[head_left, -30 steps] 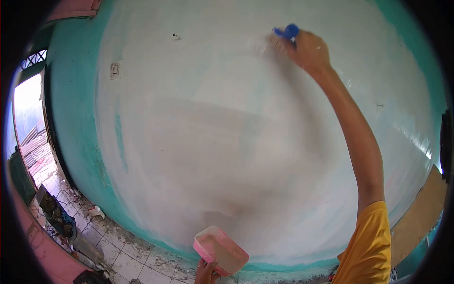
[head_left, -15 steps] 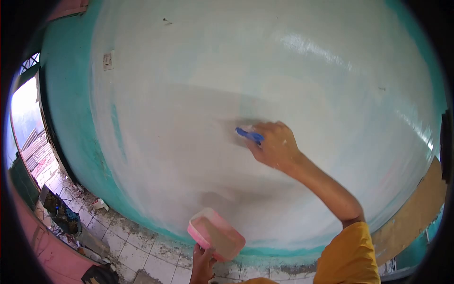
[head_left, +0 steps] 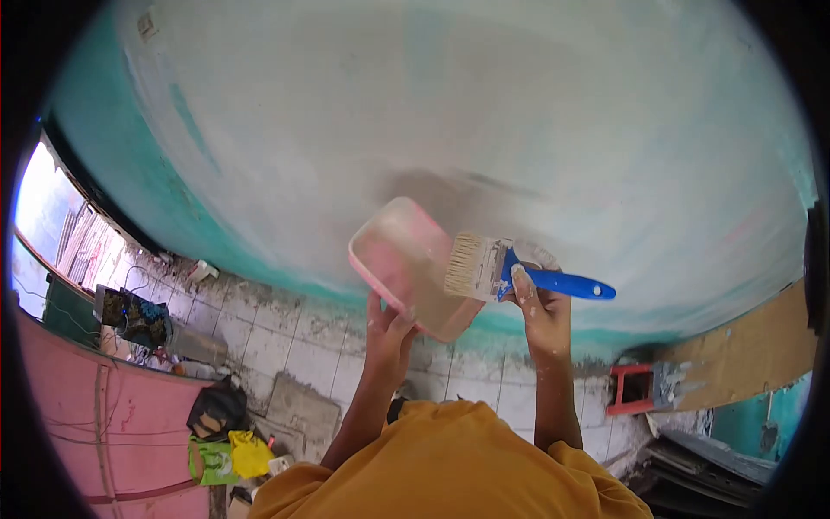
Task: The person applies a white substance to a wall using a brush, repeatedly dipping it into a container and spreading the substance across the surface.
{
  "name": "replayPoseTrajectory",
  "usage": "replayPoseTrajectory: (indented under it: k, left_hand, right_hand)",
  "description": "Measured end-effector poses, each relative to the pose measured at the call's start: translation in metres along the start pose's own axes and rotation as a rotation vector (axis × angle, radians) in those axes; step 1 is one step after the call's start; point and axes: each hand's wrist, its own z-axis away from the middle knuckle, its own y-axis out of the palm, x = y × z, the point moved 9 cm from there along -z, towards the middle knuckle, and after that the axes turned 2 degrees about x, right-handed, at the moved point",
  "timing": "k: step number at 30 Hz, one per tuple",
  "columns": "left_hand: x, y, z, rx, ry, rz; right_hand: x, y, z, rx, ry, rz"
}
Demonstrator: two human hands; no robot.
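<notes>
My right hand grips a wide paintbrush by its blue handle, bristles pointing left over the rim of a pink plastic tub. My left hand holds that tub from underneath, tilted toward me, at chest height. Both are in front of a wall coated in pale whitish paint, with a turquoise band along its base and left side. A darker wet patch shows on the wall just above the tub.
A tiled floor with grey smears runs along the wall's foot. A doorway opens at the left, with a pink panel, bags and clutter nearby. A red stool and a brown board stand at the right.
My right hand came down from high on the wall, across its middle, to the tub. The left hand lifted the tub. My view tipped downward.
</notes>
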Motion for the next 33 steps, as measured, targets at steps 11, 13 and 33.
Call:
replayPoseTrajectory:
  k: [11, 13, 33]
  left_hand:
    - [0.037, 0.031, 0.053, 0.108, 0.076, -0.103]
    - [0.035, 0.039, 0.064, 0.104, 0.107, -0.147]
    - [0.023, -0.026, 0.078, -0.062, -0.065, -0.176]
  right_hand:
    - [0.022, -0.016, 0.082, 0.092, -0.260, 0.841]
    - [0.018, -0.018, 0.086, 0.114, -0.235, 0.877]
    - [0.005, -0.007, 0.101, -0.035, -0.324, 0.837]
